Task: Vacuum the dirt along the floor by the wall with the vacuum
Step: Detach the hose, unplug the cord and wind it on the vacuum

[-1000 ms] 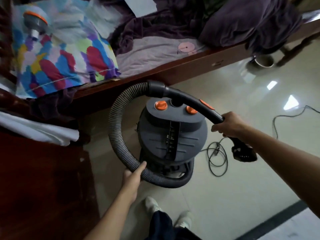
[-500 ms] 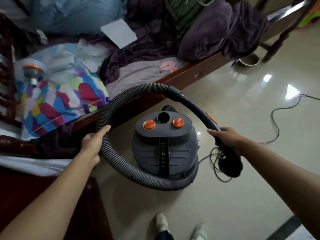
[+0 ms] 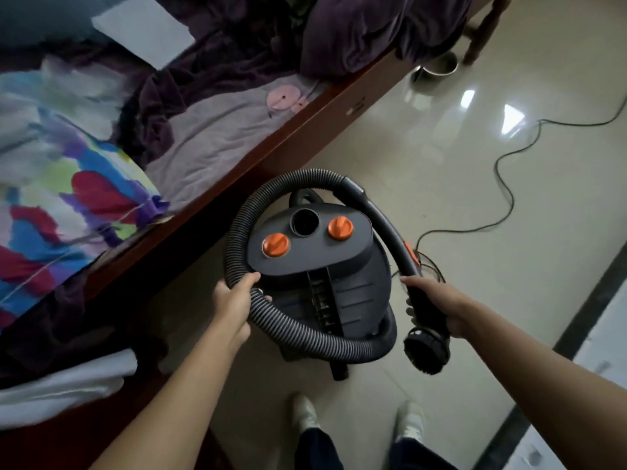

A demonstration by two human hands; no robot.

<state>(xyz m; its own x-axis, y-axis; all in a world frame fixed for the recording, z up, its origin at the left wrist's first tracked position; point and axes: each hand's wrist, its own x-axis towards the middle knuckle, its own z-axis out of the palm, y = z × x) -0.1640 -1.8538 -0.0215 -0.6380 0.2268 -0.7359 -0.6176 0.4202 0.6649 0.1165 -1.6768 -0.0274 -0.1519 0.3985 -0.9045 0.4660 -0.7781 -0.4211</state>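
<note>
Vacuum canister (image 3: 319,273) stands on the tiled floor (image 3: 441,198) beside the bed frame (image 3: 271,147). Left hand (image 3: 232,301) fingers curl round the ribbed hose (image 3: 234,232), likely floppy and springy. Right hand (image 3: 441,307) clamps the rigid handle tube (image 3: 383,218) above the brush nozzle (image 3: 425,351), judged the firmer steering hold.

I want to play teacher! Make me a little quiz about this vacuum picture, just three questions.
1. True or false: the left hand holds the ribbed hose.
2. How many orange knobs sit on top of the vacuum? A) one B) two C) four
3. Fill the gap: the right hand holds the wand, and the black cable lies on the ____.

Key: 1 true; 2 B; 3 floor.
</note>
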